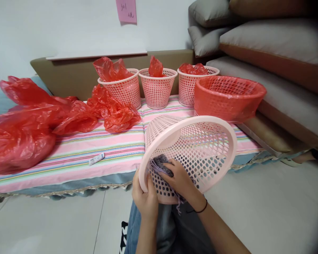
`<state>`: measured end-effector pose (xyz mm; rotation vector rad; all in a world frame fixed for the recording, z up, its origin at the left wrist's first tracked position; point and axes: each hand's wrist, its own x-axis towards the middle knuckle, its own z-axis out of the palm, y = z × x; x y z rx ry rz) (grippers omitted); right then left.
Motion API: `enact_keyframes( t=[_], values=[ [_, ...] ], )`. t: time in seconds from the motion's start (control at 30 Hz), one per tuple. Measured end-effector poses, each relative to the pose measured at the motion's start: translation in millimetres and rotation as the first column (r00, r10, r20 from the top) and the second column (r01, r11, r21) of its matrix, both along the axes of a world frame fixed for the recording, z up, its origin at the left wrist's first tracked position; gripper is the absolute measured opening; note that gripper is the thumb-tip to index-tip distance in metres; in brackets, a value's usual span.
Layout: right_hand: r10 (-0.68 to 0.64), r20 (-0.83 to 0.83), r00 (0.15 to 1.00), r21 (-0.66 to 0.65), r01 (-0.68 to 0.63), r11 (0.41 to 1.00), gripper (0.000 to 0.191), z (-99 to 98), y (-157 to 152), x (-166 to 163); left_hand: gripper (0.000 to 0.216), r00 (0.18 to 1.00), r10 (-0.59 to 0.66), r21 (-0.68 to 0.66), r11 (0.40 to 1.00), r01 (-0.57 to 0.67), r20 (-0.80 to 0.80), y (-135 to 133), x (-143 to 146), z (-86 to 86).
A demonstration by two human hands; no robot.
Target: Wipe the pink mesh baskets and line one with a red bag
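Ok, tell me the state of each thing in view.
Front pink basket: held, tilted.
Left hand: gripping its rim.
Lilac-gray cloth: bunched, partly hidden.
Right hand: gripping cloth.
Back pink baskets: upright, red bags bunched inside.
Wide basket: upright, plastic-covered.
Loose red bags: crumpled.
Cushions: stacked.
Pink note: hanging.
White item: lying flat.

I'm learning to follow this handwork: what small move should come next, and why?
Probably slide the right hand and its grey-purple cloth a little along the inside of the tilted pink basket: the cloth is bunched under that hand inside it, and the left hand grips the rim, which should help keep the basket steady.
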<state>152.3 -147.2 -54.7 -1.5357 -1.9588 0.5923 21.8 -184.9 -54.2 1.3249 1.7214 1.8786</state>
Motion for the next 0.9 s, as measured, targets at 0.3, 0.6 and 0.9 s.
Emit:
enact_keyframes(
  t=[0.3,0.6,0.9],
  values=[
    [-0.227,0.207,0.951,-0.123,0.256,0.959,0.022,-7.6,19,17,0.032,0.997,0.003,-0.011,1.0,-0.004,-0.08,0,3,-2.6],
    [-0.014,-0.178,0.984,-0.129,-0.01,0.992,0.012,3.2,0,-22,0.036,0.997,-0.023,0.006,1.0,0.023,-0.08,4,-2,5.4],
    [-0.143,0.257,0.956,0.026,0.141,0.99,0.024,-11.2,24,24,0.034,0.995,-0.03,0.031,0.999,0.033,-0.098,5,-16,4.4]
  ],
)
